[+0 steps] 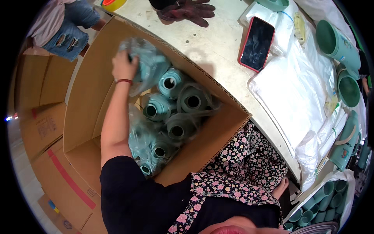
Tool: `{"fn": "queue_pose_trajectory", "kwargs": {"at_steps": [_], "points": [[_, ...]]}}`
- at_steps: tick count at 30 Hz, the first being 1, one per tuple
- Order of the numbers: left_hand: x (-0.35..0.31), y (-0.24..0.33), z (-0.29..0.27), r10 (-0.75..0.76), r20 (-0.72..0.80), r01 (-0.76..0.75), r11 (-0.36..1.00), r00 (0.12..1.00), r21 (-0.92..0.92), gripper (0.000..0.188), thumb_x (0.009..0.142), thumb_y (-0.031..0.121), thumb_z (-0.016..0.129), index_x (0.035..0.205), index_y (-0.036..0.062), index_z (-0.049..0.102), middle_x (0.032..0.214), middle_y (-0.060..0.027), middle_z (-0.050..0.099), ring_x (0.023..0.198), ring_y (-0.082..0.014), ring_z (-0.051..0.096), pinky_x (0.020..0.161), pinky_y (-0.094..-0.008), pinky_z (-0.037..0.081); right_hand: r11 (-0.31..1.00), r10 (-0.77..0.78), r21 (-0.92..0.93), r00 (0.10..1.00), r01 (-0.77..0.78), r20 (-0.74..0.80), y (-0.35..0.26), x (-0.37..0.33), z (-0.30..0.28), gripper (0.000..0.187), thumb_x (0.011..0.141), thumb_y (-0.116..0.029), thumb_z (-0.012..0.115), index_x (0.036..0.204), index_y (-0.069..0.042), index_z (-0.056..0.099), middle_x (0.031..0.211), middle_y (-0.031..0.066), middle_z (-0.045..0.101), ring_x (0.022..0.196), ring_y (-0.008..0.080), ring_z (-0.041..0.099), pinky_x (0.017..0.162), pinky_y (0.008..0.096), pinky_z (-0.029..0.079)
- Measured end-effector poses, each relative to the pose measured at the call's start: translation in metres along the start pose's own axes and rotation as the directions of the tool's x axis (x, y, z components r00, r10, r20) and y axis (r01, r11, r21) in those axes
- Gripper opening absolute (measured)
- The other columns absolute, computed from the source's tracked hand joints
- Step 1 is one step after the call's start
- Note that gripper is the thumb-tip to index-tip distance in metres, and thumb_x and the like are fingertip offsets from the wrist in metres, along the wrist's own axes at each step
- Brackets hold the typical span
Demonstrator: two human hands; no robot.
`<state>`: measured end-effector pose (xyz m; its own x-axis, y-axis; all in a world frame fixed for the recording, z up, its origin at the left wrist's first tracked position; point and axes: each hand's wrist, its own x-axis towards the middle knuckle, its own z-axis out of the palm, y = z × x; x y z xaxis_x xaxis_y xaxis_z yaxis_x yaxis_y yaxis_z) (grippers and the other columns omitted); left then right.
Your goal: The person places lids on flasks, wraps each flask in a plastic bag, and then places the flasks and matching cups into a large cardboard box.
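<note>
1) Reaches with the left hand into a deep carton of brown corrugated board, with thumb and fingers curled in a grasp on a bagged teal vessel near the far wall, wrapped in crinkled, glossy clear film
2) Wears a thin dark-red cord bracelet on that wrist, a smooth black sleeve above, and a floral apron of soft, gathered cloth
3) Shows only part of the right hand, low beside the apron; cannot tell from this view whether clenched, released or holding
4) Packed inside the carton, beside and nearer than the grasped piece: more teal vessels, rounded and smooth, with stepped necks and dark circular mouths, several in loose filmy plastic
5) Spread on the pale, scuffed tabletop: a dark knit glove, a flat glossy phone in a red case, and slippery stacked white plastic sheets
6) Standing or lying along the right: hollow green cups, a green pitcher with a beige curved handle, and a white-lined container full of green cylinders
</note>
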<state>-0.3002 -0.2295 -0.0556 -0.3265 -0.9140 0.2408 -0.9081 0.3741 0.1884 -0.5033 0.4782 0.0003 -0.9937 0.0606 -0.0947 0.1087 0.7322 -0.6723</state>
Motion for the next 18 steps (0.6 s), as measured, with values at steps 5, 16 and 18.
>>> {"fn": "queue_pose_trajectory", "kwargs": {"at_steps": [5, 16, 18], "points": [[0.017, 0.001, 0.056, 0.119, 0.022, -0.118, 0.993, 0.993, -0.024, 0.037, 0.079, 0.032, 0.062, 0.110, 0.0131, 0.055, 0.114, -0.0116, 0.054, 0.110, -0.0327, 0.046, 0.093, -0.0426, 0.039, 1.000, 0.000, -0.005, 0.996, 0.001, 0.091, -0.013, -0.009, -0.007, 0.030, 0.093, -0.025, 0.041, 0.103, 0.002, 0.049, 0.094, 0.0080, 0.050, 0.089, 0.0169, 0.046, 0.086, 0.0285, 0.036], [-0.074, -0.068, 0.103, 0.006, -0.001, -0.006, 0.952, 1.000, 0.306, 0.053, 0.087, 0.042, 0.052, 0.124, 0.0043, 0.044, 0.126, -0.0161, 0.047, 0.117, -0.0321, 0.042, 0.095, -0.0475, 0.037, 0.993, 0.047, 0.111, 0.999, -0.048, 0.009, -0.014, 0.004, 0.022, 0.021, 0.087, -0.020, 0.055, 0.091, 0.001, 0.056, 0.078, 0.0084, 0.058, 0.075, 0.0139, 0.052, 0.071, 0.0280, 0.043], [-0.076, -0.057, 0.105, -0.113, 0.162, 0.070, 0.965, 0.980, 0.255, 0.058, 0.086, 0.046, 0.051, 0.126, 0.0050, 0.042, 0.129, -0.0157, 0.044, 0.119, -0.0314, 0.040, 0.097, -0.0478, 0.035, 0.994, 0.064, 0.085, 0.998, -0.063, -0.016, -0.006, -0.002, 0.016, 0.021, 0.087, -0.020, 0.056, 0.091, 0.001, 0.056, 0.078, 0.0086, 0.058, 0.074, 0.0142, 0.052, 0.071, 0.0280, 0.043]]}}
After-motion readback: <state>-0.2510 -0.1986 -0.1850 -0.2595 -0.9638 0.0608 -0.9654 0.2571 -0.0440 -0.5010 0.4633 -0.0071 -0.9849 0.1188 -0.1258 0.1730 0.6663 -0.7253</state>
